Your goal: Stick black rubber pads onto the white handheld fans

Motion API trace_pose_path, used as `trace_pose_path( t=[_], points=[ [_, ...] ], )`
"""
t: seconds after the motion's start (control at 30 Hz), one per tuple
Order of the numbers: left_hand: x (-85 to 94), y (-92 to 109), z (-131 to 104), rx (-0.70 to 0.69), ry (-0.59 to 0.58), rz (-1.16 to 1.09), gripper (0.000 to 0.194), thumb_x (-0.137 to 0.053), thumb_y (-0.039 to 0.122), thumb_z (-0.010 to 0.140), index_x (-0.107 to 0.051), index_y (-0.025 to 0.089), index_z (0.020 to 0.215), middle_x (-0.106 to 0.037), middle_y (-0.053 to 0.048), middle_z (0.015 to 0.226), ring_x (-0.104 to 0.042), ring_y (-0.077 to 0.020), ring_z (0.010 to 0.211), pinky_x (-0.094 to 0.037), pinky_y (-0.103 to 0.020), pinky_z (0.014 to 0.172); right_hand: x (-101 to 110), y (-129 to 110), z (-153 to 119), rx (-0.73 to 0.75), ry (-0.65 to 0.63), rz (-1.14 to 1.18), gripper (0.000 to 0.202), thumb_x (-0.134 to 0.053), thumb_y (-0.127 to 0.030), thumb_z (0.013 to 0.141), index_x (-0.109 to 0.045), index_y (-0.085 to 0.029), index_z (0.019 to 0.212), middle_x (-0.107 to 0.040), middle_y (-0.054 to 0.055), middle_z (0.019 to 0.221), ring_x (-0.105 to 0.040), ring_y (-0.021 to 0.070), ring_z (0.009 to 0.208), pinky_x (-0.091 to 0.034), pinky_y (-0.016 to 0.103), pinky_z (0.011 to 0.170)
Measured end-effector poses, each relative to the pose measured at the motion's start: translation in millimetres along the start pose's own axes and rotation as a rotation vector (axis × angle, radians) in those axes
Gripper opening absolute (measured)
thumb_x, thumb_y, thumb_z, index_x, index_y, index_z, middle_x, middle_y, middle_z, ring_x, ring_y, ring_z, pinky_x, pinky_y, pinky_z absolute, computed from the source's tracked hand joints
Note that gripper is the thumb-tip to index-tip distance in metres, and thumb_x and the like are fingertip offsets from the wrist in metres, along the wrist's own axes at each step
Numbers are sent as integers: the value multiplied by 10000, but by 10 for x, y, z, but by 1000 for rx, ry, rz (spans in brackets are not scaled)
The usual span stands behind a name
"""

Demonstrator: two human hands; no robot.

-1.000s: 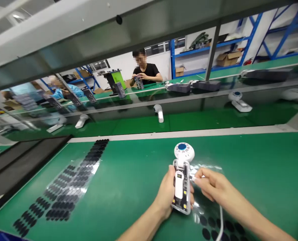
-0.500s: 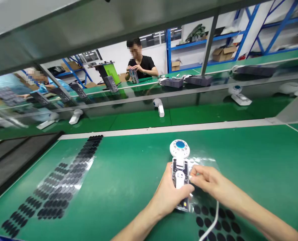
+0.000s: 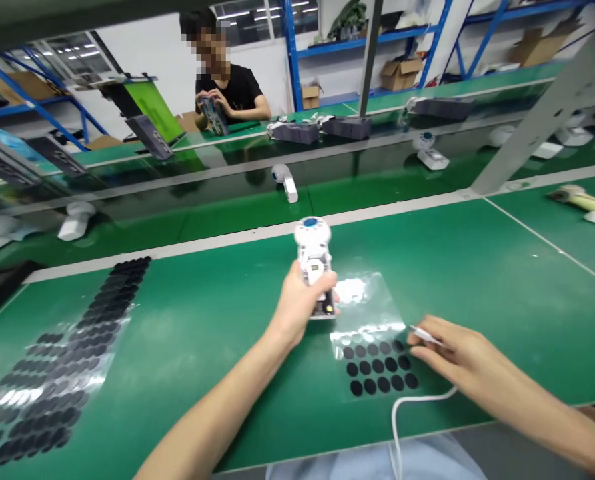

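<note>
My left hand (image 3: 293, 303) is wrapped round a white handheld device (image 3: 312, 235), its round head with a blue centre pointing away from me. Dark inner parts show along the device's handle below my thumb. To the right, my right hand (image 3: 455, 350) pinches the white plug (image 3: 426, 335) of a cable (image 3: 417, 399), which hangs over the table's front edge. Plug and device are apart. Between my hands lies a clear sheet with black round stickers (image 3: 377, 366) on the green table (image 3: 227, 320).
More black round stickers (image 3: 85, 340) lie on sheets at the left. Beyond the white rail, similar white devices (image 3: 285, 183) rest on a green conveyor belt (image 3: 217, 223). A metal post (image 3: 527, 127) rises at the right. Across the line a person (image 3: 235, 93) handles a box.
The plug in my right hand has come away from the device's side and moved right. My left hand has carried the device forward, away from me. The view has shifted right.
</note>
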State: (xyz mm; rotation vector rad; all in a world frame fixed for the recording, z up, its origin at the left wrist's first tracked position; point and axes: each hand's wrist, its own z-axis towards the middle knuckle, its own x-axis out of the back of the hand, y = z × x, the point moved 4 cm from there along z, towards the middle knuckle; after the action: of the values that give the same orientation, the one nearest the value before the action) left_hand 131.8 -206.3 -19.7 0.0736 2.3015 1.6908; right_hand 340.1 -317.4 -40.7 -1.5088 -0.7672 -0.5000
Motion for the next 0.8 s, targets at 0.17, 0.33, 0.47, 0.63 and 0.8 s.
trace_pose_path(
  t=[0.17,0.33,0.47,0.63,0.8],
  points=[
    [-317,-364,76,-10,-74,235,392,-700,296,628,-453,168,904,-563,-2,728,-569,-136,603,-501,-308,612,-223,-172,92,174,-5,-329,212,-270,-165,895,-477,-203,874,-497,47,808,-518,186,585,-377,288,514],
    [-258,-404,72,-107,6,336,357,-674,300,659,-471,167,921,-560,-17,781,-564,-155,685,-471,-314,681,-211,-213,159,150,-111,-229,141,-366,-109,851,-388,-226,776,-500,10,770,-519,179,613,-361,279,534],
    [-293,-401,51,-136,29,383,373,-654,282,675,-465,170,976,-555,-17,801,-558,-157,702,-457,-300,680,-251,-281,88,165,-107,-134,168,-313,-105,860,-352,-231,756,-482,4,744,-480,177,590,-315,281,529],
    [-285,-391,23,-146,-1,366,394,-641,270,682,-453,171,1013,-552,-26,852,-550,-167,762,-444,-299,710,-161,-301,5,51,9,112,161,-372,-246,893,-390,-233,733,-450,-29,645,-440,166,563,-309,260,526],
    [-266,-369,-75,-172,-179,324,457,-596,174,679,-413,175,1098,-534,-13,888,-529,-147,792,-434,-274,739,9,-509,342,44,92,267,177,-412,-296,875,-471,-220,726,-468,-21,638,-439,169,585,-330,263,530]
  ],
)
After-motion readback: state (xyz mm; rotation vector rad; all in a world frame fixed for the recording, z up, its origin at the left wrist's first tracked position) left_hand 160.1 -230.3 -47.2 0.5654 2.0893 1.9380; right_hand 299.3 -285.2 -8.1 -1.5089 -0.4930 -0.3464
